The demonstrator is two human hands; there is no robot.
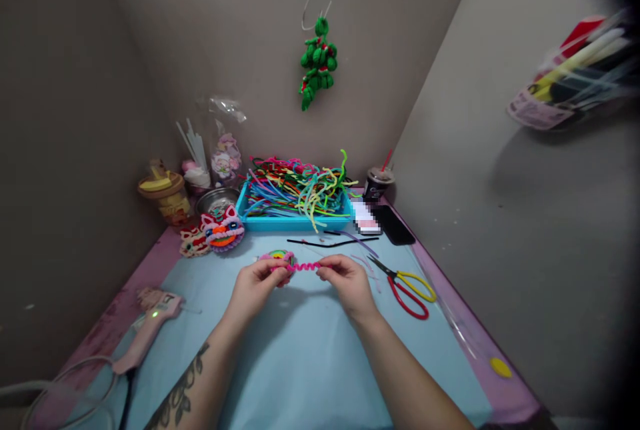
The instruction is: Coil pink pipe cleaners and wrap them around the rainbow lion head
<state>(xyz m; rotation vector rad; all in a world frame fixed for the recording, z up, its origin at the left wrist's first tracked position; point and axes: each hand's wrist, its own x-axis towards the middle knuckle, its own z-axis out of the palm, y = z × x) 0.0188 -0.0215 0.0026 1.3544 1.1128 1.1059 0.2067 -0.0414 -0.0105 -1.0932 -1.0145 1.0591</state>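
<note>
A bright pink pipe cleaner (305, 267), bent into small waves, stretches between my two hands above the blue cloth. My left hand (259, 278) pinches its left end, and my right hand (347, 280) pinches the right end. Just behind my left fingers a small pink, yellow and green pipe-cleaner piece (278, 257) shows in part; whether the left hand touches it I cannot tell. Black pipe cleaners (327, 244) lie beyond the hands. Right of my right hand rest scissors (400, 278) with one yellow and one red handle, blades apart.
A blue tray (295, 223) heaped with coloured pipe cleaners stands at the back. Lion-head figures (224, 229), a metal bowl (217, 199) and a cup (167, 198) sit left of it. A pink glue gun (150, 331) with its cord lies left. A phone (395, 225) lies right.
</note>
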